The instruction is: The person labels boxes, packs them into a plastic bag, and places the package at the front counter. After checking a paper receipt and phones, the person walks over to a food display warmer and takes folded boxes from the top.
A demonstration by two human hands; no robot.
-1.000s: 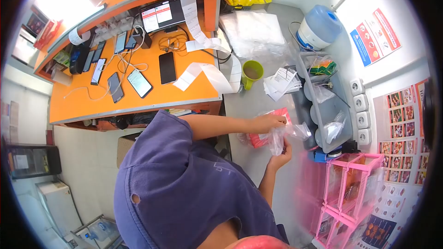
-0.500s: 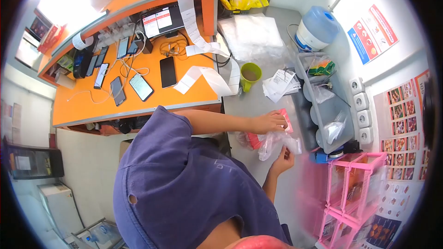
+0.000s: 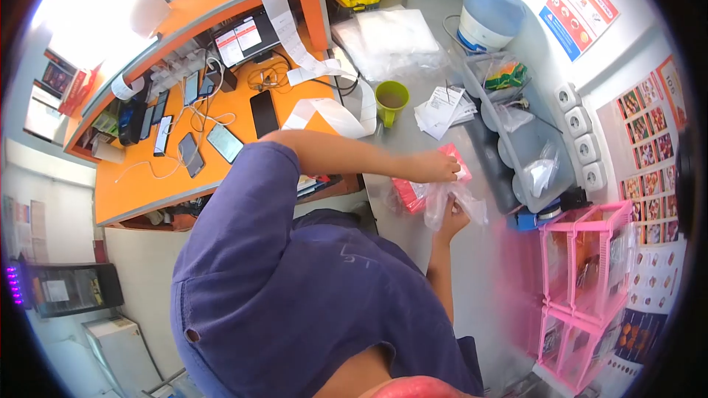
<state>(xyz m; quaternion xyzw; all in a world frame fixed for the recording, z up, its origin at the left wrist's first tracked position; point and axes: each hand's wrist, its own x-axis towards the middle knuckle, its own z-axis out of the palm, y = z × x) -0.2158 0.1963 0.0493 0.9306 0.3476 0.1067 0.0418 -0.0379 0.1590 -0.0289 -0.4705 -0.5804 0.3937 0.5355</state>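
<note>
1. Grey desk (image 3: pixel 483 273) runs beneath the hands, with an orange desk (image 3: pixel 136 195) beside it carrying several phones (image 3: pixel 191 155), a screen (image 3: pixel 245 42) and a long strip of receipt paper (image 3: pixel 276 7).
2. On the grey desk, between the person's body and the grey tray (image 3: pixel 488 153), lies a red package (image 3: pixel 408 195), clear plastic (image 3: pixel 436 214) bunched against it.
3. Left hand (image 3: pixel 440 167): on the package's upper part, fingers curled down; whether they pinch it or only press, I cannot tell.
4. Right hand (image 3: pixel 455 221): just below, fingers bent among the clear plastic, partly covered by it; I cannot tell how firmly they close.
5. Near the tray lie printed slips (image 3: pixel 445 113), with a green cup (image 3: pixel 388 113) beside them.
6. A pink rack (image 3: pixel 586 315) stands to the picture's right.
</note>
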